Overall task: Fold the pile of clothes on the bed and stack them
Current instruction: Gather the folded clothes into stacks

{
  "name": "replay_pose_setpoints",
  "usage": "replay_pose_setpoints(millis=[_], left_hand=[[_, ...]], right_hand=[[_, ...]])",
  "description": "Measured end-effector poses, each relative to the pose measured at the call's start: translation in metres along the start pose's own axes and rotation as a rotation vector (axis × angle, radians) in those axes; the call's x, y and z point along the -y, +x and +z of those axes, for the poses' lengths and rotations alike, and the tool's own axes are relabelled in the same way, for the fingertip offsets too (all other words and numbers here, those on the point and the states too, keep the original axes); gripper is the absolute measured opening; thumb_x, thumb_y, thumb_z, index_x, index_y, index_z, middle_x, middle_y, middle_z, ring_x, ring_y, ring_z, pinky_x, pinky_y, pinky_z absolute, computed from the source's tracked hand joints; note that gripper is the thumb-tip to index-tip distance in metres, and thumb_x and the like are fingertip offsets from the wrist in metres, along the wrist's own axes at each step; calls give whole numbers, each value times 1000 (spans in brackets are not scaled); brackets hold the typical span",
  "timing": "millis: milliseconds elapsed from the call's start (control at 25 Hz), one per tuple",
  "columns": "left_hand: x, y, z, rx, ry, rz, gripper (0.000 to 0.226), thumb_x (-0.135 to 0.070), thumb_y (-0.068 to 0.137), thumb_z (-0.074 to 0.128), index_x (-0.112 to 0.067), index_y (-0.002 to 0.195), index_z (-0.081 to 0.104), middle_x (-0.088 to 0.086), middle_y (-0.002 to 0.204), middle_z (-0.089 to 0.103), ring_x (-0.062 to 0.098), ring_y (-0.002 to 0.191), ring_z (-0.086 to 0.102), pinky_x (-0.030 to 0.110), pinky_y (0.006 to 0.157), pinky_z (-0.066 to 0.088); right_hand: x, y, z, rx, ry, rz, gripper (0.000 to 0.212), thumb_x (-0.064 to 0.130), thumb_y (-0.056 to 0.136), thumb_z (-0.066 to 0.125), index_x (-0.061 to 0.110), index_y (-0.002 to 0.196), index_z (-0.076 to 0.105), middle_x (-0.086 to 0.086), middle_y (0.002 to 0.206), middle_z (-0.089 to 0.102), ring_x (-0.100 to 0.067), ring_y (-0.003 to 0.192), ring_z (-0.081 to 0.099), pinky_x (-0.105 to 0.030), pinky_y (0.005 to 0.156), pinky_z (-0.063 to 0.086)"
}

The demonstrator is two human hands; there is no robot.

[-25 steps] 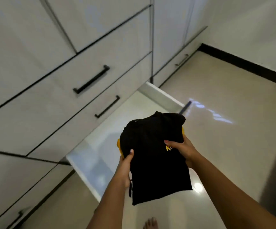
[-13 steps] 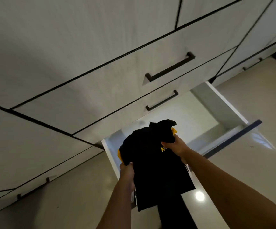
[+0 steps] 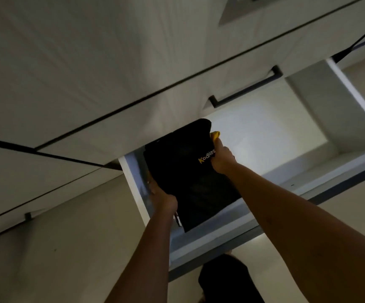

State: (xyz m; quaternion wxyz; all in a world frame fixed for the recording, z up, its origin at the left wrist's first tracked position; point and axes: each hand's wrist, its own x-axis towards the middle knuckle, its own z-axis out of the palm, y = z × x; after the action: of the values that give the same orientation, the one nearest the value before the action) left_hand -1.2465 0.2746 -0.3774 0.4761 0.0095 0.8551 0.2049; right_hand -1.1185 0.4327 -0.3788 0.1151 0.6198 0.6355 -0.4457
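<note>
A folded black garment (image 3: 183, 169) with yellow lettering and a yellow edge showing at its far corner is held over the left end of an open white drawer (image 3: 271, 132). My left hand (image 3: 163, 199) grips its near left edge from below. My right hand (image 3: 222, 157) holds its right side beside the lettering. The garment's near end hangs past the drawer's front panel (image 3: 308, 200). Whether its far end touches the drawer bottom I cannot tell.
White wardrobe drawer fronts with dark bar handles (image 3: 246, 88) rise above the open drawer. Another closed drawer front lies at the left. Pale glossy floor (image 3: 78, 248) spreads around. A dark garment (image 3: 227, 278) on my body shows at the bottom.
The view has tilted and closed in on the drawer. Both hands have carried the black garment forward and down into the drawer's left end.
</note>
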Motion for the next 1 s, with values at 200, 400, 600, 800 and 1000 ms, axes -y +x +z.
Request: replay_pose_setpoints(millis=[200, 400, 600, 800, 1000], left_hand=[[23, -7, 17, 211, 265, 67, 59, -27, 101, 39, -34, 152, 11, 8, 156, 18, 36, 133, 35, 50, 106, 38], [9, -34, 23, 151, 404, 229, 64, -10, 97, 44, -26, 152, 16, 8, 156, 17, 33, 137, 32, 44, 112, 32], [-35, -104, 31, 131, 426, 390, 61, -4, 95, 48, -21, 150, 26, 7, 155, 21, 29, 139, 29, 44, 112, 34], [-67, -207, 64, 227, 519, 621, 49, -6, 95, 50, -12, 143, 40, 11, 150, 33, 29, 133, 39, 36, 108, 35], [-53, -349, 142, 465, 638, 813, 42, -9, 98, 46, -13, 139, 45, 8, 143, 42, 23, 119, 48, 14, 95, 40]], right_hand=[[-34, -12, 51, 282, -403, -4, 95, -1, 89, 52, 39, 150, -9, -11, 153, 25, -43, 136, 31, -60, 105, 34], [-26, -38, 37, 269, -420, -57, 91, -3, 89, 52, 34, 153, -1, -2, 162, 6, -35, 146, 14, -57, 109, 29], [-13, -85, -10, 163, -359, -119, 85, 2, 89, 54, 33, 153, 6, 0, 158, 19, -32, 140, 27, -52, 103, 37], [-49, -170, -88, 14, -197, -83, 73, 15, 94, 54, 26, 153, 13, -4, 155, 26, -31, 138, 30, -50, 104, 38], [-157, -296, -157, -241, 44, 127, 67, 20, 94, 54, 26, 152, 20, -3, 154, 29, -29, 139, 30, -48, 106, 36]])
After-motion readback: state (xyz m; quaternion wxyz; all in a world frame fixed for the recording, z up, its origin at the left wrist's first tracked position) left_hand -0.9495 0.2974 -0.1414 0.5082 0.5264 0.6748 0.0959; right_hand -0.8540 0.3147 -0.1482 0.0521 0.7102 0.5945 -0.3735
